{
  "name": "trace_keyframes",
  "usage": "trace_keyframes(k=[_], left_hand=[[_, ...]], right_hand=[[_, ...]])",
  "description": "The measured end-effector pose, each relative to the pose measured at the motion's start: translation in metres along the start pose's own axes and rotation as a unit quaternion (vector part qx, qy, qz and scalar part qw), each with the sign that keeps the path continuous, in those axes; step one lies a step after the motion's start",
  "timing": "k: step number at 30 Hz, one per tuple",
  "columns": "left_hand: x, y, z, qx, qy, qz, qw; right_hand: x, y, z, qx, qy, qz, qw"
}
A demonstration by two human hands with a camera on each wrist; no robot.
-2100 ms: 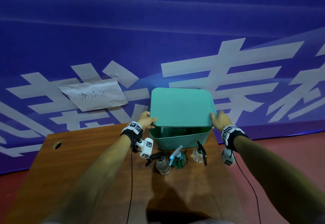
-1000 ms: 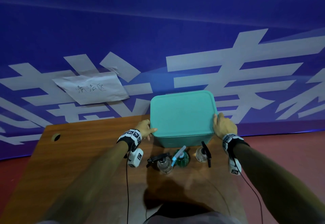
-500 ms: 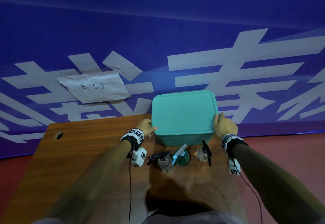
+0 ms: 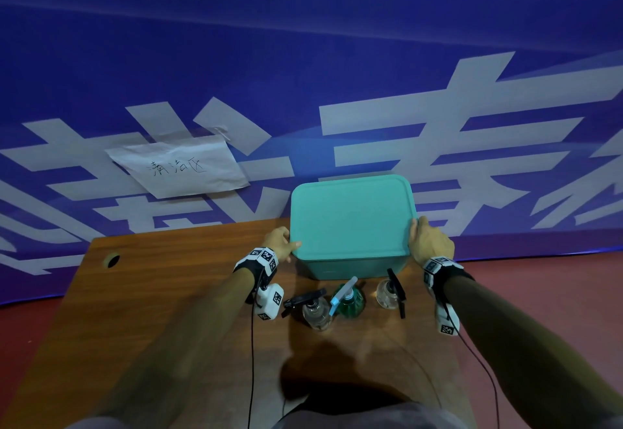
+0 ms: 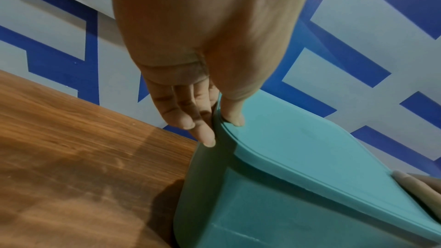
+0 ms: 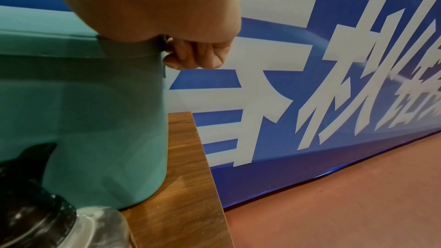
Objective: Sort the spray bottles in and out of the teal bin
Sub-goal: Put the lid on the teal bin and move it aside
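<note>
A teal bin (image 4: 350, 268) stands at the back of the wooden table, with its teal lid (image 4: 350, 219) lying flat on top. My left hand (image 4: 293, 243) pinches the lid's left edge, thumb on top and fingers (image 5: 190, 118) down the side. At the lid's right edge my right hand (image 4: 416, 230) grips with curled fingers (image 6: 195, 56). Three spray bottles stand in front of the bin: a clear one with a black trigger (image 4: 315, 310), a green one with a blue-white trigger (image 4: 349, 299), and another clear one with a black head (image 4: 387, 294). The bin's inside is hidden.
The table (image 4: 168, 294) has a cable hole (image 4: 113, 259) at its far left. Its right edge (image 6: 210, 176) runs just beside the bin, above red floor. A blue banner wall with a taped paper note (image 4: 178, 165) rises right behind the bin.
Two seconds ago the lid was tilted up with a gap showing the bin's inside. It now sits down flat on the bin, and both hands stay on its edges.
</note>
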State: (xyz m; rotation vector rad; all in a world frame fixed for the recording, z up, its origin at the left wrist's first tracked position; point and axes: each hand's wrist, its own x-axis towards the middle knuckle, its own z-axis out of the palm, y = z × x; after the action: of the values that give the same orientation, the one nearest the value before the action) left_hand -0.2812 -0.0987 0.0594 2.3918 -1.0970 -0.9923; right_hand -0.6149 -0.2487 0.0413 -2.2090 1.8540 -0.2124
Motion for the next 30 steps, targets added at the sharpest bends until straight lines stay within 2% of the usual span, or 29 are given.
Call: trace_keyframes(k=[9, 19, 23, 27, 30], left_hand=[[0.007, -0.012, 0.006, -0.02, -0.021, -0.01, 1.0], [0.007, -0.01, 0.003, -0.035, -0.03, -0.002, 0.999], [0.012, -0.012, 0.001, -0.027, -0.046, -0.008, 0.999], [0.019, -0.01, -0.004, -0.013, -0.072, -0.023, 0.997], [0.028, -0.004, -0.005, -0.01, -0.056, -0.031, 0.998]], right_hand=[[-0.001, -0.004, 0.003, 0.004, 0.002, 0.001, 1.0], [0.017, -0.007, 0.002, -0.042, -0.067, 0.006, 0.997], [0.028, -0.011, 0.0, -0.019, -0.082, 0.021, 0.996], [0.031, -0.012, 0.005, 0.047, -0.082, 0.03, 0.995], [0.027, -0.009, 0.008, 0.066, -0.075, 0.032, 0.994]])
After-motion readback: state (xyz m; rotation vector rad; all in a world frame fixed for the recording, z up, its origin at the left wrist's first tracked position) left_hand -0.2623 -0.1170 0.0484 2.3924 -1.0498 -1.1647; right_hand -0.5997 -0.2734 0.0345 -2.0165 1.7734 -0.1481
